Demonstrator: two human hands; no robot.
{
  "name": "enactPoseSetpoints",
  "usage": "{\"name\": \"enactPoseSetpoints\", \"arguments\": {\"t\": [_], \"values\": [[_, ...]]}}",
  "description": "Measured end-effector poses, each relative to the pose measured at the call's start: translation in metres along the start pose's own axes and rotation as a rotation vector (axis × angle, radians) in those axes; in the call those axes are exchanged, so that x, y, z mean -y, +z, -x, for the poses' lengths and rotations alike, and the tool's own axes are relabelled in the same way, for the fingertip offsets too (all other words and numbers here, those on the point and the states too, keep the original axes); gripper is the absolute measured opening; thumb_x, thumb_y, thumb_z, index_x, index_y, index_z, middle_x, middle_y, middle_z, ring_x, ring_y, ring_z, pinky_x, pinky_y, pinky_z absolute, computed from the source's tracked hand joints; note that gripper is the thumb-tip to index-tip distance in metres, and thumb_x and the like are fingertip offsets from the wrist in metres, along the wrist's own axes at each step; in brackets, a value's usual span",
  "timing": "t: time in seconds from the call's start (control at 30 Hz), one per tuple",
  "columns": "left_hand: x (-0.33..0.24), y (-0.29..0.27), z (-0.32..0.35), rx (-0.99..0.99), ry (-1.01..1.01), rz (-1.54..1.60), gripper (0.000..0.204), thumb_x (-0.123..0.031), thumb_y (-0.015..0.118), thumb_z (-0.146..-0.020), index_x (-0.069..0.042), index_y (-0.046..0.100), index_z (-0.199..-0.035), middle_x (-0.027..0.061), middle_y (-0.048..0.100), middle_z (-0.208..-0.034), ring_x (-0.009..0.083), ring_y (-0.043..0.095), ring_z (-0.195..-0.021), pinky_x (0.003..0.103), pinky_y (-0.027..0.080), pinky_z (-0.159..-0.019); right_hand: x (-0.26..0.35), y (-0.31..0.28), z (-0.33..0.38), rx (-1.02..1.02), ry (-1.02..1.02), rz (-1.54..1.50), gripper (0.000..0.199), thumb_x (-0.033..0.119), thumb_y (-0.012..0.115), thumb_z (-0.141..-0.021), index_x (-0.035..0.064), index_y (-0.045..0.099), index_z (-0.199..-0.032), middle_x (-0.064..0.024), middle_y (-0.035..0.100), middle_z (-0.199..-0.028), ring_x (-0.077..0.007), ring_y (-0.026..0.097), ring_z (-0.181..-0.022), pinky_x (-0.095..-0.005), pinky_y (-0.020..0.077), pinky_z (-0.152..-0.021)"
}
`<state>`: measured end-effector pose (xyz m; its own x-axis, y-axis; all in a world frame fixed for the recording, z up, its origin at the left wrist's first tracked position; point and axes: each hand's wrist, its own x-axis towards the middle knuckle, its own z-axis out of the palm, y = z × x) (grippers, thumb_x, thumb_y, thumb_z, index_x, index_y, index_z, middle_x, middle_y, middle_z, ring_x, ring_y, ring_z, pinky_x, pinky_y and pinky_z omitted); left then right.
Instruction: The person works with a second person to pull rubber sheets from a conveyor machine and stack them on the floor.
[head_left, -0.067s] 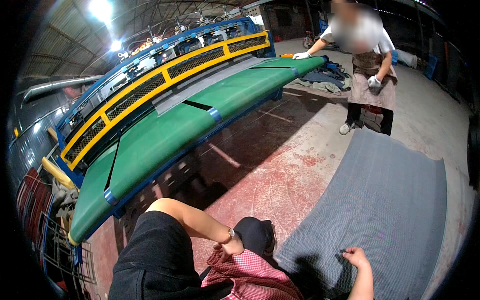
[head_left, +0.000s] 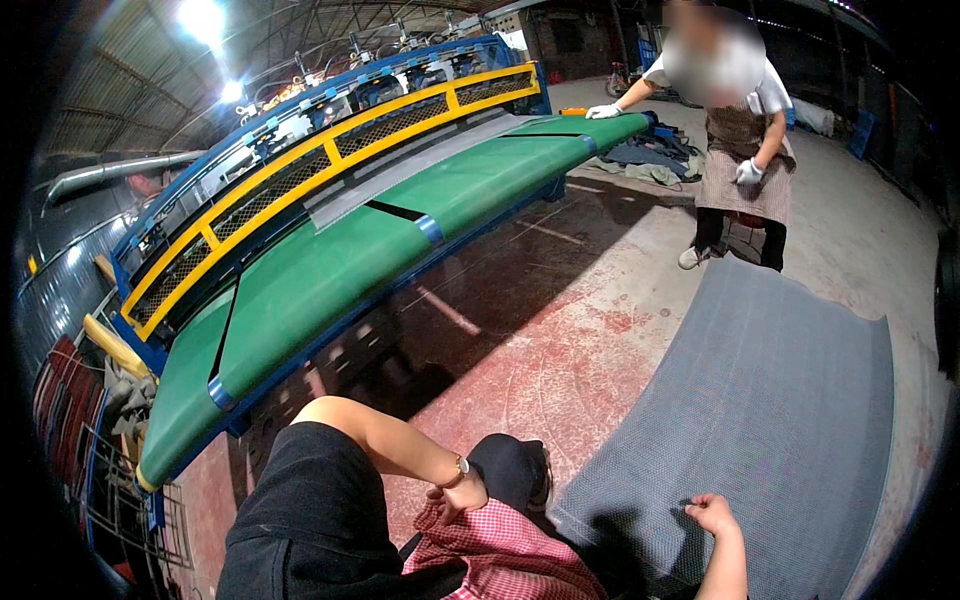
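Your right hand [head_left: 712,513] pinched the near edge of the grey mesh sheet [head_left: 760,400], which lay flat across the red floor [head_left: 560,370], lower right of frame. Your left hand [head_left: 458,494] rested curled on checked red cloth [head_left: 490,550]; grip unclear.

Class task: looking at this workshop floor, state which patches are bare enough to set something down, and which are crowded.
Bare: the red floor between the green conveyor table and the grey mesh sheet; also the pale floor right of the co-worker. Crowded: the heap of cloth by the table's far end, and near the left hand and right hand.
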<state>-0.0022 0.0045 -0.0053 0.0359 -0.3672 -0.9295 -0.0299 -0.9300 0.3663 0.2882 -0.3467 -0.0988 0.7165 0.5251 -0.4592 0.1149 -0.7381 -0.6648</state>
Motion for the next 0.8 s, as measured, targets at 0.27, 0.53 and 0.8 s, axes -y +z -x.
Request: {"name": "enactPoseSetpoints", "arguments": {"t": [0.27,0.53,0.8], "values": [[-0.001,-0.001,0.004,0.008,0.010,0.047,0.026,-0.027,0.062,-0.070,-0.002,0.063,-0.064,0.0091,0.062,-0.060,0.0190,0.061,-0.051,0.030,0.049,-0.048,0.000,0.001,-0.001,0.015,0.018,-0.059,0.035,0.018,0.068,-0.065,-0.0042,0.058,-0.091,-0.0107,0.059,-0.078,-0.0177,0.056,-0.071,-0.0271,0.0451,-0.067],[0.031,0.015,-0.032,-0.022,-0.012,-0.007,0.024,-0.024,0.063,-0.068,0.000,0.062,-0.068,0.0118,0.061,-0.062,0.0218,0.061,-0.053,0.031,0.049,-0.045,0.002,0.001,0.000,0.010,0.024,-0.031,0.035,0.019,0.068,-0.065,-0.0035,0.058,-0.091,-0.0108,0.060,-0.079,-0.0182,0.056,-0.072,-0.0276,0.0450,-0.068],[0.031,0.013,-0.032,-0.123,-0.004,-0.128,0.026,-0.028,0.060,-0.071,-0.004,0.064,-0.060,0.0066,0.061,-0.056,0.0172,0.060,-0.050,0.030,0.048,-0.046,-0.005,0.003,-0.003,-0.022,-0.008,0.008,0.036,0.021,0.069,-0.064,-0.0019,0.058,-0.089,-0.0094,0.060,-0.075,-0.0180,0.057,-0.069,-0.0276,0.0454,-0.067]]}}
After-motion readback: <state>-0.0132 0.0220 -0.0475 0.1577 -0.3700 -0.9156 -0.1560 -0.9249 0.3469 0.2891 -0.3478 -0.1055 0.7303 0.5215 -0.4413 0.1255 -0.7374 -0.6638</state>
